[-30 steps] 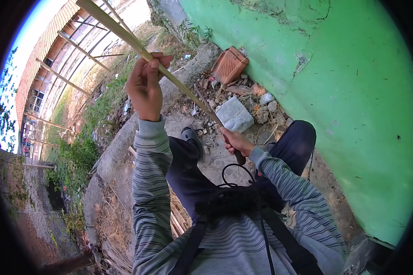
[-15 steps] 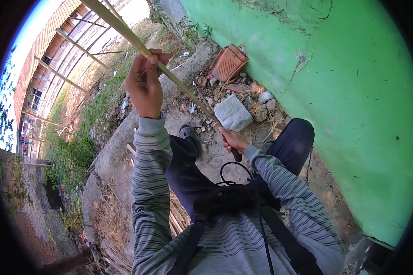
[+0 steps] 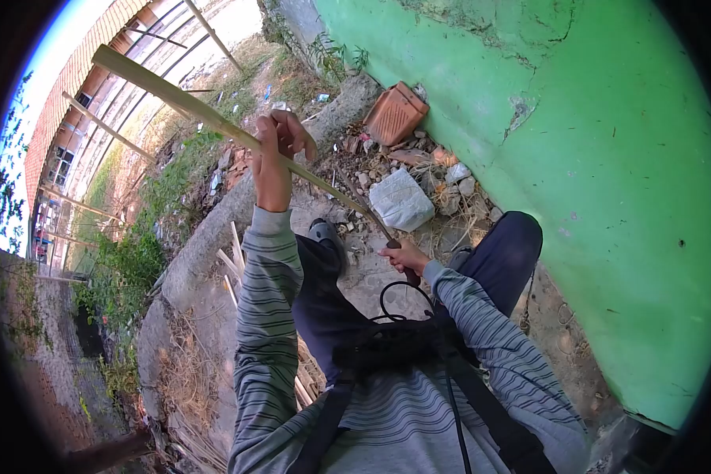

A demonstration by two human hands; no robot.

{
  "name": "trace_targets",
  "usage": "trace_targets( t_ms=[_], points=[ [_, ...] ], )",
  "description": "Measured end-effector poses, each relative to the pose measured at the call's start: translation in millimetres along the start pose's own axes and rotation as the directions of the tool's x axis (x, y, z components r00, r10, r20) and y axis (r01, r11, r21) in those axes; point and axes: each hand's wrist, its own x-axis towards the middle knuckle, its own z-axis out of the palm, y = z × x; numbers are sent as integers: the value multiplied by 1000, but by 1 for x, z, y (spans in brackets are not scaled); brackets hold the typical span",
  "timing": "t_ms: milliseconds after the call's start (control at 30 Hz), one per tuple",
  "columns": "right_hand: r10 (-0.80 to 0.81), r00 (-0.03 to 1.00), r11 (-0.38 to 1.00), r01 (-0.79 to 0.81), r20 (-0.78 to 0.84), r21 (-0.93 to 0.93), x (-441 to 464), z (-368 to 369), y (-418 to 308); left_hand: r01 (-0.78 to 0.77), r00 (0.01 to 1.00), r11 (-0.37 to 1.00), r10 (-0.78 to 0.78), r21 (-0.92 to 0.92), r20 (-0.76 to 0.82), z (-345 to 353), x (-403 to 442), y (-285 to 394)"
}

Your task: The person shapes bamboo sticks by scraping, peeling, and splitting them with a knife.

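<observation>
A long pale bamboo strip (image 3: 182, 101) slants from the upper left down toward the middle. My left hand (image 3: 278, 162) is closed on it about midway, thumb against the strip and the other fingers curled beyond it. My right hand (image 3: 405, 259) is wrapped round the brown handle of a long-bladed knife (image 3: 413, 276). The narrow dark blade runs up and left from that hand, close alongside the lower end of the strip. Whether blade and strip touch cannot be made out.
A pale block (image 3: 401, 199) lies on rubble beyond my right hand, with orange roof tiles (image 3: 396, 114) behind it. A green wall (image 3: 600, 182) stands at the right. Split sticks (image 3: 306, 379) lie beside my leg; a black cable (image 3: 382, 296) loops at my lap.
The strip's upper end has come into view, lower than before, and the strip lies flatter. My left hand has moved down and slightly right. My right hand has shifted slightly.
</observation>
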Motion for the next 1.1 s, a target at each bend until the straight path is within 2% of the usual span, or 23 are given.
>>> trace_targets(
  t_ms=[33, 67, 100, 233, 300, 333, 400, 467, 533, 600, 633, 700, 733, 867, 933, 1033, 1100],
  points=[
    [1, 1000, 1000, -1, 1, 3, -1, 2, 1, 76, 996, 989, -70, -128, 58, 2, 0, 2],
    [-31, 998, 995, 26, -53, -99, -1, 5, 3, 59, 994, 997, -54, 49, -92, 14, -3, -5],
    [-70, 992, 978, 48, -103, -202, -3, 7, -1, 59, 994, 997, -54, 52, -92, 13, -5, -5],
    [-119, 986, 983, 100, -118, -154, -10, 23, -32, 109, 991, 993, -112, -50, -69, 14, -3, -11],
    [-254, 967, 959, 251, -3, -128, -21, 30, -65, 114, 991, 992, -118, -62, -63, 16, -1, -11],
    [-251, 968, 961, 249, -4, -121, -30, 35, -83, 116, 991, 992, -119, -52, -64, 17, 0, -11],
    [-240, 966, 971, 239, 98, 21, -45, 46, -113, 121, 990, 992, -123, -40, -62, 20, 2, -10],
    [-247, 966, 969, 243, 83, 50, -48, 54, -119, 125, 987, 992, -127, -22, -100, 21, 3, -11],
    [-250, 966, 967, 245, 66, 75, -45, 54, -109, 118, 985, 993, -118, -13, -122, 22, 3, -11],
    [-155, 984, 985, 146, 90, 93, -27, 45, -75, 108, 984, 994, -108, -4, -143, 21, 2, -13],
    [-156, 984, 985, 147, 90, 94, -18, 40, -56, 92, 983, 996, -95, -21, -160, 18, 2, -13],
    [-42, 997, 998, 40, -59, -44, -1, 30, -17, 79, 981, 996, -84, -36, -172, 14, 2, -13],
    [-56, 995, 998, 52, -87, -45, 1, 29, -11, 85, 981, 995, -91, -45, -172, 12, 0, -13],
    [-43, 997, 998, 41, -58, -42, -1, 28, -26, 96, 977, 991, -111, -93, -180, 1, 2, -12],
    [-254, 967, 940, 238, -35, -244, -6, 34, -46, 100, 982, 990, -114, -99, -148, -1, 3, -11],
    [-309, 949, 939, 314, 57, -143, -27, 43, -88, 125, 986, 985, -136, -116, -94, -2, 1, -11],
    [-285, 957, 952, 289, 55, -96, -26, 45, -90, 137, 987, 981, -148, -135, -70, 0, 1, -12]
  ],
)
